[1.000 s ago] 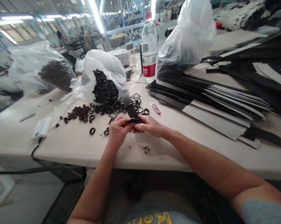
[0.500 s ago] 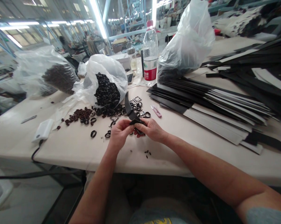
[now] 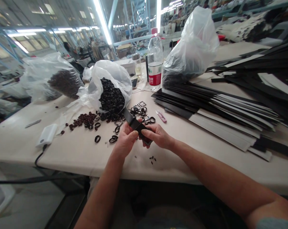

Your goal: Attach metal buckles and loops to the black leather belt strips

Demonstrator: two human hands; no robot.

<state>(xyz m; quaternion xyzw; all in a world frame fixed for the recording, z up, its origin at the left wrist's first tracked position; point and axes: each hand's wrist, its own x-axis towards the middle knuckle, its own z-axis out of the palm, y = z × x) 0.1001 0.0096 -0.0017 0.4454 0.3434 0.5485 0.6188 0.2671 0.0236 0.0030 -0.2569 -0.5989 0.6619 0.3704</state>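
A black belt strap [image 3: 132,120] runs between my hands, its far part reaching up toward the loose rings on the table. My left hand [image 3: 125,140] is closed on the strap from the left, thumb on top. From the right, my right hand [image 3: 158,136] pinches the strap's near end, which lies flat and faces up. Whether a buckle sits in this end is hidden by my fingers. Just beyond my hands lie silver buckles [image 3: 142,104] and black belt loops [image 3: 152,120]. More black loops [image 3: 97,139] rest to the left.
An open plastic bag [image 3: 112,68] spills black loops beside small dark-red pieces [image 3: 84,121]. Pink thread snips [image 3: 161,116], a water bottle [image 3: 154,63] and stacked black strips [image 3: 182,98] stand to the right. A white power bank [image 3: 46,135] with a cable lies left.
The strap's near end has turned flat and shows more of its black surface. Both hands have shifted slightly nearer to me, still holding it. The view has tilted a little.
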